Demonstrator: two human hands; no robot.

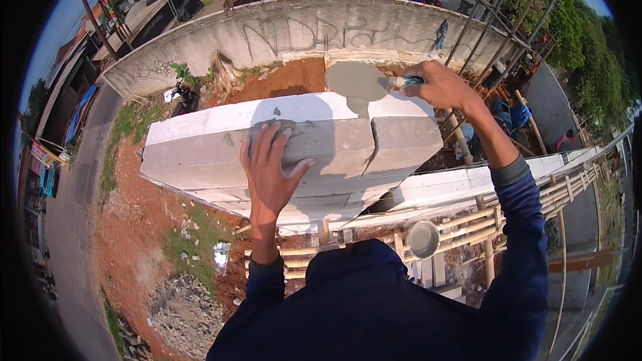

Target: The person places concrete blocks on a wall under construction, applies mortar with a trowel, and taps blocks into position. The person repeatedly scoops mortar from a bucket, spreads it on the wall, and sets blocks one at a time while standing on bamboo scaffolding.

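My left hand point(271, 170) rests with fingers spread against the near face of a grey concrete block point(200, 150). Its fingertips lie near the block's top edge, beside a smear of wet mortar point(275, 112). A trowel point(403, 81) with a teal handle is gripped in my right hand point(438, 85). Grey mortar covers its broad blade, held over the far side of the wall top. Some mortar point(359, 105) hangs from the blade's near edge over the white top surface. To the right, a dark upright joint parts this block from a shorter block point(404, 140).
Bamboo scaffold poles point(468, 230) run behind the block wall toward the lower right. A round bucket point(423, 239) stands among them. Far below lie red soil, a rubble heap point(184, 314) and a road point(87, 214). A boundary wall point(281, 30) with graffiti crosses the back.
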